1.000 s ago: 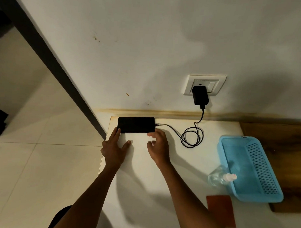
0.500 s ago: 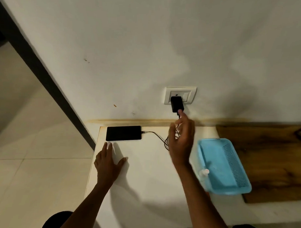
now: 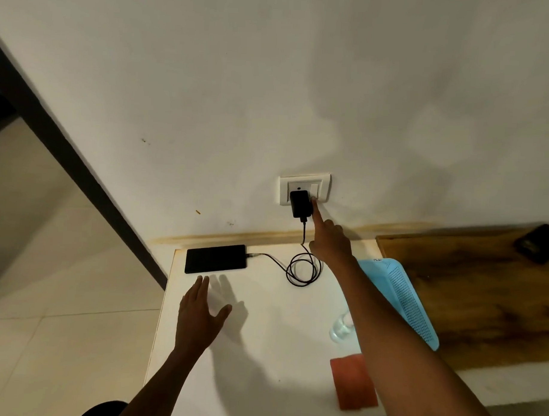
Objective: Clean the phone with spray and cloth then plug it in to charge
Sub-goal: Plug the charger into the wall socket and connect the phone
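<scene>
Right hand (image 3: 329, 241) grip empty, forefinger on switch (image 3: 314, 190), left hand (image 3: 198, 317) flat open, basket (image 3: 401, 293) contents hidden.

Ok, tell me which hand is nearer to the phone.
Left. The left hand lies flat on the table just in front of the phone, not touching it. The right hand is away at the wall switch, forefinger on it.

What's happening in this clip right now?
A person is switching on the charger. The right hand reaches up to the wall socket, its forefinger at the switch beside the black adapter. The cable runs to the phone lying flat on the white table. The left hand hovers open near the phone. The cloth lies aside.
</scene>
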